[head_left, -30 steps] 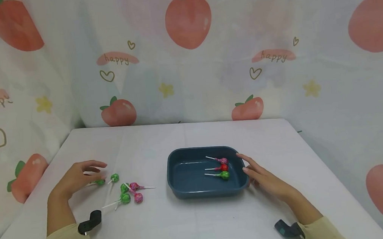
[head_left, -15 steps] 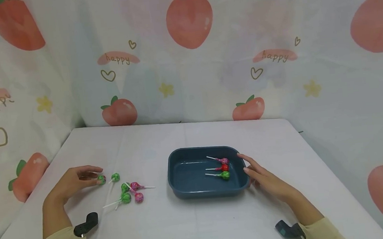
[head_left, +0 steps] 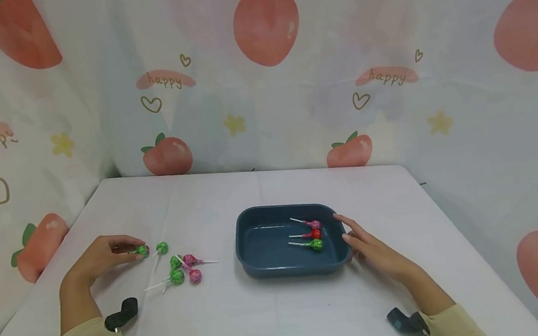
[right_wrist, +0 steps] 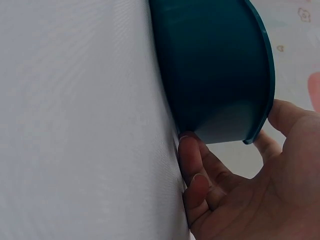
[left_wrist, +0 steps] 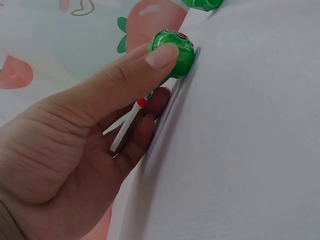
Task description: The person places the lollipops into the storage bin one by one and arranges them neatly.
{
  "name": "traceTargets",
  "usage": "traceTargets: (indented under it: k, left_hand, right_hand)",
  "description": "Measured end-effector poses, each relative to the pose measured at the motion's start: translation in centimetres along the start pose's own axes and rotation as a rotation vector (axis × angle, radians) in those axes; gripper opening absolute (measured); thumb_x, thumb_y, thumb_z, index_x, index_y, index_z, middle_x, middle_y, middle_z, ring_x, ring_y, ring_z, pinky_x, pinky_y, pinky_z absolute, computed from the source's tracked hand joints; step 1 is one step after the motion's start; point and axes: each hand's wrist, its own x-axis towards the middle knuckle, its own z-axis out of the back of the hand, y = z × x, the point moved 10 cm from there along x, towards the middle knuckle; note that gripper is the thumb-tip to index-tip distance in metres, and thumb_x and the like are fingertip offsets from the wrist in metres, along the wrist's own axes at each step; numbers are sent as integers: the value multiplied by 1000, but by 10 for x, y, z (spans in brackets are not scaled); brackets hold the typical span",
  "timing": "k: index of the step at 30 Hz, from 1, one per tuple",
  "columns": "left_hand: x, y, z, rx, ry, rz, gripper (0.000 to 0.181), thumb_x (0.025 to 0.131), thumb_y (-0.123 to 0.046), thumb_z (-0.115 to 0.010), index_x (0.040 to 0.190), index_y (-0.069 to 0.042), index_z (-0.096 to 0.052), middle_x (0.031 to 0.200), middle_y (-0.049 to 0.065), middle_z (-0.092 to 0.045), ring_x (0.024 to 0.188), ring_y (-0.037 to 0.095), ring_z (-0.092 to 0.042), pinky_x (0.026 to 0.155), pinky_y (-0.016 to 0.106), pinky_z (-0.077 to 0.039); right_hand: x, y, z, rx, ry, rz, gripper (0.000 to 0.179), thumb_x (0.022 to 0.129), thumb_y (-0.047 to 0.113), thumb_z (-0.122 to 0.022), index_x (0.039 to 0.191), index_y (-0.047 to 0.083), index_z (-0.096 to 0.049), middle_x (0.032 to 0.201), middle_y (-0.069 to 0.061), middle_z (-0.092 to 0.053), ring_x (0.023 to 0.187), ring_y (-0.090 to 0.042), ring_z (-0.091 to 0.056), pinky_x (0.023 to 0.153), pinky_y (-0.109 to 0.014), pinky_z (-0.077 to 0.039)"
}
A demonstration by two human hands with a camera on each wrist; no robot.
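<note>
A green-wrapped lollipop (head_left: 144, 250) is pinched at its head by the thumb and fingers of my left hand (head_left: 100, 259), at the table's left side. In the left wrist view, two white stick ends (left_wrist: 122, 131) show beneath the thumb; whether both belong to one lollipop I cannot tell. My right hand (head_left: 377, 252) rests against the right end of a dark blue tray (head_left: 262, 251), its fingers touching the rim and outer wall. Inside the tray lie a pink lollipop (head_left: 314, 225), a red one (head_left: 315, 234) and a green one (head_left: 316, 244), side by side.
Right of the left hand lies a single green lollipop (head_left: 162, 247). Nearer me is a loose cluster of green lollipops (head_left: 177, 277) and pink lollipops (head_left: 195, 276), some sticks crossing. A white cloth (head_left: 282, 316) covers the table; a patterned curtain (head_left: 283, 113) hangs behind.
My left hand has come down slightly and left, and its fingers have taken hold of the green lollipop that lay beneath them. The right hand and tray have stayed put.
</note>
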Motion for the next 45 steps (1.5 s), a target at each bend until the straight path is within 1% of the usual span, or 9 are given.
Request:
traceTargets:
  k: [3, 9, 13, 18, 25, 33, 35, 41, 45]
  left_hand:
    - [2, -1, -1, 17, 2, -4, 37, 85, -26, -87, 117, -10, -78, 117, 8, -73, 112, 29, -62, 86, 25, -50]
    - [4, -3, 0, 36, -8, -4, 38, 87, -26, -86, 120, -9, -78, 118, 9, -73, 114, 34, -62, 92, 39, -49]
    - [5, -6, 1, 42, -11, -19, 37, 89, -26, -84, 121, -10, -77, 121, 9, -72, 121, 35, -57, 94, 46, -47]
    - [8, -16, 3, 12, -27, -46, 36, 91, -27, -82, 123, -11, -76, 124, 9, -71, 128, 36, -51, 97, 56, -43]
    - [13, -31, 2, -8, -52, -60, 39, 93, -32, -81, 125, -11, -75, 123, 9, -72, 123, 35, -54, 95, 52, -45]
    - [20, -47, -4, -46, -65, -96, 38, 93, -31, -80, 125, -11, -75, 119, 6, -73, 121, 28, -56, 93, 40, -49]
    - [21, -49, -6, -48, -66, -101, 38, 94, -30, -80, 125, -11, -74, 119, 6, -73, 121, 29, -57, 94, 42, -49]
    - [23, -54, -12, -74, -55, -90, 38, 94, -29, -79, 127, -11, -74, 123, 9, -72, 124, 35, -56, 99, 55, -48]
    - [25, -56, -15, -77, -46, -97, 36, 95, -28, -79, 127, -13, -74, 123, 8, -71, 124, 34, -56, 100, 56, -47]
  right_hand:
    - [-1, 1, 1, -1, -3, 3, 56, 112, 39, -42, 164, 35, -23, 99, -14, -56, 92, -32, -57, 76, -37, -44]
    - [-2, 3, 1, 17, 11, 3, 56, 112, 39, -43, 164, 35, -22, 100, -15, -55, 93, -33, -57, 76, -37, -44]
    - [-3, 3, 0, 15, 13, -4, 56, 112, 39, -43, 164, 36, -22, 102, -15, -55, 93, -33, -57, 76, -37, -45]
    - [-3, 4, 0, 7, 8, -8, 56, 112, 38, -43, 164, 36, -22, 104, -15, -54, 94, -32, -56, 77, -38, -46]
    - [-2, 4, 0, 11, 2, -8, 55, 112, 38, -42, 164, 35, -23, 106, -15, -55, 93, -32, -56, 78, -38, -45]
    - [-2, 1, -1, 0, -4, -4, 56, 112, 40, -43, 164, 36, -23, 104, -15, -56, 93, -32, -56, 78, -38, -46]
    - [-2, 1, -1, -1, -5, -3, 56, 112, 40, -43, 164, 36, -23, 105, -15, -56, 93, -32, -56, 78, -38, -46]
    - [-3, 1, 0, 0, -7, -10, 57, 112, 41, -43, 164, 36, -23, 106, -15, -55, 93, -32, -56, 77, -38, -46]
    - [-3, 0, -1, 2, -6, -14, 57, 111, 41, -44, 164, 36, -23, 105, -15, -55, 93, -32, -56, 77, -38, -46]
